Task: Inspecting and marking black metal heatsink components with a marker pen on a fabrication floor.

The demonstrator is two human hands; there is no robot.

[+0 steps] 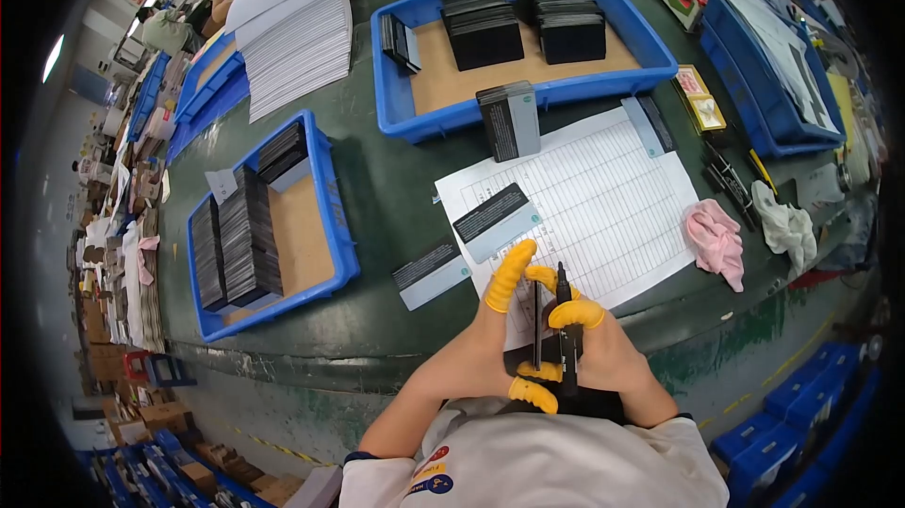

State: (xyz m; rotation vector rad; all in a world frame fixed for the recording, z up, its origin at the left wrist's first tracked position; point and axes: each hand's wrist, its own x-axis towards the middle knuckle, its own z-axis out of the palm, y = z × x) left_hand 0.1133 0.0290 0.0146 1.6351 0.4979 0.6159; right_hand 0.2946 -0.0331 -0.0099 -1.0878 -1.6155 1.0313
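Observation:
Yellow finger cots cover several fingertips of both my hands. My left hand (483, 350) grips a thin dark card (537, 324), held on edge so its face hardly shows; right-hand fingertips may touch it too. In my right hand (611, 350) a black marker pen (568, 357) stands with its tip pointing away from me. Under and beyond the hands lies a printed grid sheet (603, 216). One black-and-grey card (495, 221) rests on its left edge, and another card (431, 272) lies on the table beside it. A small stack of cards (509, 122) is at the sheet's far edge.
A large blue tray (396, 122) with rows of dark cards stands at the back; a smaller blue tray (344, 258) is at left. More cards (650, 126) lie at the sheet's far right corner. Pink cloth (714, 244) and white cloth (784, 225) lie at right.

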